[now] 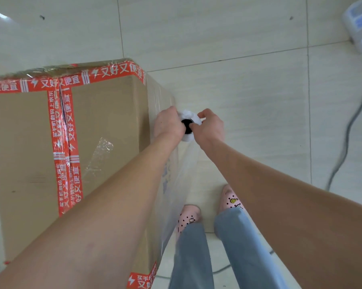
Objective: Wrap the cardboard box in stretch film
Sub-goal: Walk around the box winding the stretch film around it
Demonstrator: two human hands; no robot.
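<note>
On the tiled floor [249, 90], past two pink slippers [230, 200], the left hand [168, 124] and the right hand [210, 128] curl their fingers round the top of the upright stretch film roll [186, 114], just beside the cardboard box [105, 113].

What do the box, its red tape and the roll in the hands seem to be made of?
Box: matte brown cardboard, with flaps meeting at a seam. Red tape: probably glossy printed plastic; it reflects light. Film roll: thin clear plastic, whitish where layered, on a dark core; a transparent sheet trails from it.
</note>
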